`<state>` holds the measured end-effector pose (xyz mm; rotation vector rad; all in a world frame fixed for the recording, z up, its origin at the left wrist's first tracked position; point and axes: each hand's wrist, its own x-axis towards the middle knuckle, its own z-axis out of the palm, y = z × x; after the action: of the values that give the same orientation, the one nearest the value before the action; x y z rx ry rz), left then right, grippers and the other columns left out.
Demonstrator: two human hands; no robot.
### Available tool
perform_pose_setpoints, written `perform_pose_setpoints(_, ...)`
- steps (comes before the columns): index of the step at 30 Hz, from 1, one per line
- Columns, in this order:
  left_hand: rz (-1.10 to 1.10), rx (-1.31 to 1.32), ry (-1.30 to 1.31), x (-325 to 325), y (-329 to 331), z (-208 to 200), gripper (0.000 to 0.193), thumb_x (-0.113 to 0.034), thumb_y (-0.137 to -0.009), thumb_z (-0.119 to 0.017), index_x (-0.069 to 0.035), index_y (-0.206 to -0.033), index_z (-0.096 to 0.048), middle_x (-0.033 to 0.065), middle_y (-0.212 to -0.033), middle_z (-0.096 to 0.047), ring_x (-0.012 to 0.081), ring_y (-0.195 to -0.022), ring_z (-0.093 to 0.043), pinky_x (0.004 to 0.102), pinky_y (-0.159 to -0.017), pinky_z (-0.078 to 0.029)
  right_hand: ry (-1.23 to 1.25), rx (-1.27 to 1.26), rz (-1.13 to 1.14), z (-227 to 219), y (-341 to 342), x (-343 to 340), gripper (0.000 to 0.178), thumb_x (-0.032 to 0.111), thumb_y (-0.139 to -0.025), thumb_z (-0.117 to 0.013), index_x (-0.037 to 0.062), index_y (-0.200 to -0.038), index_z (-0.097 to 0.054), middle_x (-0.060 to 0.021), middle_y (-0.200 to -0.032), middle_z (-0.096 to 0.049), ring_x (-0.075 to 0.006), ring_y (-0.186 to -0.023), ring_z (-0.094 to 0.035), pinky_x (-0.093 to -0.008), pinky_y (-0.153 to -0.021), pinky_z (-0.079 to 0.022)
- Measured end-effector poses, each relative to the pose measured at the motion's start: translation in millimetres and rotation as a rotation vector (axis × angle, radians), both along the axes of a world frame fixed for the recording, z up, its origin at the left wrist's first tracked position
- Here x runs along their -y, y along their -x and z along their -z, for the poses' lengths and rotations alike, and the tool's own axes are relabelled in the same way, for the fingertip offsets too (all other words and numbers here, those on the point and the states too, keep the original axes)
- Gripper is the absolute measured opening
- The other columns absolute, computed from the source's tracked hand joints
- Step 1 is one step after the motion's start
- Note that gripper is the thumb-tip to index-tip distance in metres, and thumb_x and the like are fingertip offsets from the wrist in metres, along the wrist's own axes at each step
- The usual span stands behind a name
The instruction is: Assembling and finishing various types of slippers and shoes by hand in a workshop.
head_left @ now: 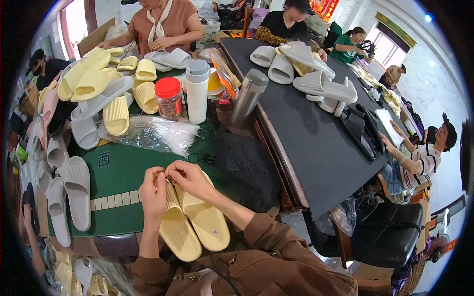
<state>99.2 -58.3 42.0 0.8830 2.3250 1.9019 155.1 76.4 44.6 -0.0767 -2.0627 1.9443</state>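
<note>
A pair of pale yellow slippers (210,224) lies side by side at the table's near edge, heels toward me. My left hand (154,191) is closed in a pinch above the left slipper's strap. Right beside it, my right hand (191,180) also pinches, its fingertips almost meeting the left ones. Whatever sits between the fingers is too small to make out. The toe ends of the slippers are partly hidden by my hands. Just beyond lies a bundle of thin white strands (173,133) in clear plastic.
Yellow slippers (89,79) and grey slippers (78,192) cover the green table's left side. A red-lidded jar (169,98), white bottle (197,93) and steel flask (248,98) stand ahead. The black table (321,148) at right holds more slippers. Several people work around both tables.
</note>
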Motion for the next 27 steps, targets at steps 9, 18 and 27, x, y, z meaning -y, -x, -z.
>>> perform_pose_setpoints(9, 0.014, -0.012, -0.025, -1, -1, -6, 0.005, -0.004, -0.09, -0.055, 0.001, -0.09, -0.055, 0.0042, -0.075, -0.058, 0.0074, -0.066, -0.052, 0.0234, -0.06, -0.044, 0.136, 0.007, -0.12, -2, 2, -10, 0.019, 0.002, -0.091, -0.053, -0.0039, -0.108, -0.056, -0.005, -0.095, -0.062, -0.0094, -0.081, -0.06, -0.0229, -0.074, -0.049)
perform_pose_setpoints(18, -0.033, 0.012, 0.073, -3, 3, -18, 0.004, -0.002, -0.089, -0.056, 0.001, -0.087, -0.056, 0.0025, -0.07, -0.055, 0.0074, -0.062, -0.049, 0.0239, -0.057, -0.042, 0.383, 0.047, -0.066, 11, 3, -12, 0.022, 0.003, -0.089, -0.057, -0.0065, -0.109, -0.059, -0.0139, -0.115, -0.058, -0.015, -0.092, -0.064, -0.0249, -0.081, -0.051)
perform_pose_setpoints(27, -0.068, -0.028, 0.121, -8, -13, -16, 0.004, -0.002, -0.087, -0.057, 0.001, -0.087, -0.055, 0.006, -0.071, -0.056, 0.0103, -0.059, -0.051, 0.0261, -0.055, -0.042, 0.245, 0.035, 0.054, 13, -1, -11, 0.019, 0.011, -0.091, -0.058, 0.0021, -0.105, -0.068, -0.005, -0.103, -0.059, -0.0083, -0.08, -0.061, -0.0223, -0.073, -0.051)
